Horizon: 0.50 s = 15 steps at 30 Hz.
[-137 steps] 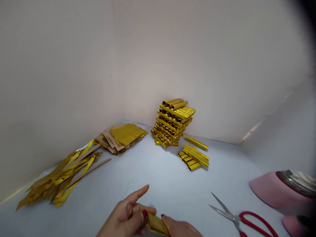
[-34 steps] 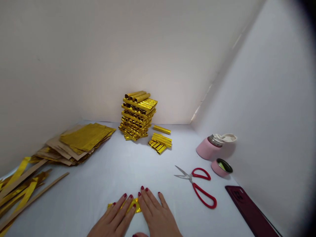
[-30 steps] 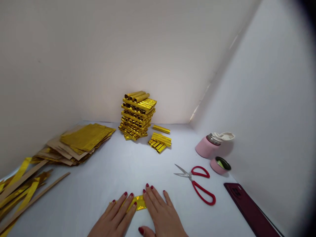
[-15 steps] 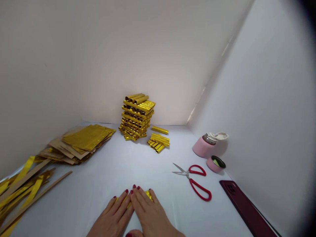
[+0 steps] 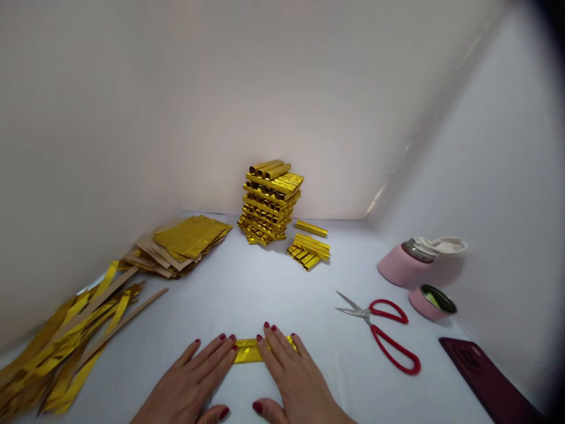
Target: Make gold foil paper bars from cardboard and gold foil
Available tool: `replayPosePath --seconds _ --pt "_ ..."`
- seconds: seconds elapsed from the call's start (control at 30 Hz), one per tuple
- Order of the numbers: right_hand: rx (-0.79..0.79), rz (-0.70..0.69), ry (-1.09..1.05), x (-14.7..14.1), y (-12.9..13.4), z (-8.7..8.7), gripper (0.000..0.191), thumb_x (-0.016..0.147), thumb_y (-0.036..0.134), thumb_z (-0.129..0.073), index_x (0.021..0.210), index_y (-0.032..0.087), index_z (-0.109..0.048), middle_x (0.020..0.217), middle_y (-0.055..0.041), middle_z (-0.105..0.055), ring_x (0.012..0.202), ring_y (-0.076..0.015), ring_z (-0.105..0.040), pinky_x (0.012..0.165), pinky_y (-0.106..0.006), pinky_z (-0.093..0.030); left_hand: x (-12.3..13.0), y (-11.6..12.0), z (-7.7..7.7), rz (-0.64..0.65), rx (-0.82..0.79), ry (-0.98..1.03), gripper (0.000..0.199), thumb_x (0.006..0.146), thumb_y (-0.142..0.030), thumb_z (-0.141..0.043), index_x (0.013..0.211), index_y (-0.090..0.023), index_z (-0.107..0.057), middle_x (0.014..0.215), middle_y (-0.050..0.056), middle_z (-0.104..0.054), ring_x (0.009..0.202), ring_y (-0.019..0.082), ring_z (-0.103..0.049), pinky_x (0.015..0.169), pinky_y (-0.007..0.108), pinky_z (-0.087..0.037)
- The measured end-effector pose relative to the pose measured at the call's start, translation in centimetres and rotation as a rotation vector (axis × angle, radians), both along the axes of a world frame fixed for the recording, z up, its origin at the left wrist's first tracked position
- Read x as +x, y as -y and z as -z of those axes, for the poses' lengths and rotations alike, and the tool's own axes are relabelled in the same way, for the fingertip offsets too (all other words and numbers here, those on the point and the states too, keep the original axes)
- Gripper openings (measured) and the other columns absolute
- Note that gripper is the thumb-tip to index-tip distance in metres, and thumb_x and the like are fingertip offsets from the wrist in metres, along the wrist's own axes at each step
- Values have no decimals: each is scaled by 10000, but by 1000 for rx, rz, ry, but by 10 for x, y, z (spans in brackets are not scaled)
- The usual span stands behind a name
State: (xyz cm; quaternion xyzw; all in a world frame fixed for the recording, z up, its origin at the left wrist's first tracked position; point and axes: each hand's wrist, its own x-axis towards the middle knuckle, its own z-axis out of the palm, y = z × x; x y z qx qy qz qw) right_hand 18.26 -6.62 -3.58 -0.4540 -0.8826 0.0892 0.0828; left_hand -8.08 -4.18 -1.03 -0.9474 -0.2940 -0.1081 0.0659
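Observation:
A small piece of shiny gold foil paper [image 5: 248, 351] lies on the white tabletop at the front. My left hand [image 5: 194, 377] rests flat on its left end, fingers stretched out. Across the right part of the foil lies my right hand [image 5: 289, 371], also flat with its fingers extended. The gold middle shows between the two hands; both ends are partly covered by fingers. To the right of my right hand, red-handled scissors [image 5: 367, 315] lie with the blades spread.
Stacked gold paper tubes [image 5: 271, 203] stand at the back, with a smaller pile [image 5: 309, 252] beside them. Gold sheets [image 5: 189, 238] and cut strips [image 5: 83, 335] lie left. A pink jar [image 5: 404, 264], a pink lid [image 5: 430, 303] and a dark red flat object [image 5: 485, 374] are right.
My hands have moved apart, uncovering the middle of the gold foil paper between them. The whole view has shifted, so the background things appear farther right.

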Motion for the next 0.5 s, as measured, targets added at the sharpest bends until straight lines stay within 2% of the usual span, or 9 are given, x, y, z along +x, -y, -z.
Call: replayPosePath --seconds 0.17,0.33,0.43,0.5 --pt "47 -22 17 -3 -2 -3 776 821 501 -579 1454 180 -268 1477 -175 -257 1318 -343 -353 981 -543 -399 -3 2 7 -52 -25 16 558 927 -355 -528 1431 -219 -330 1370 32 -497 1219 205 -510 988 319 -428" --pt "37 -36 52 -5 -4 -8 761 813 460 -595 1440 143 -301 1463 -194 -264 1313 -360 -352 949 -571 -420 -7 -3 2 -96 -210 57 482 944 -248 -495 1407 -292 -367 1347 10 -523 1240 209 -483 991 392 -434" --pt "46 -44 68 -5 -3 -6 761 809 472 -596 1434 141 -314 1458 -199 -268 1302 -366 -369 933 -576 -432 -7 -5 1 -201 -296 167 428 959 -213 -439 1374 -315 -418 1309 4 -560 1202 199 -523 968 420 -450" --pt "79 -51 73 -4 -3 -3 758 816 494 -582 1433 141 -318 1453 -198 -284 1293 -363 -386 926 -568 -442 -3 -4 2 -297 -281 275 415 963 -202 -412 1362 -313 -442 1296 10 -572 1188 204 -536 950 422 -465"
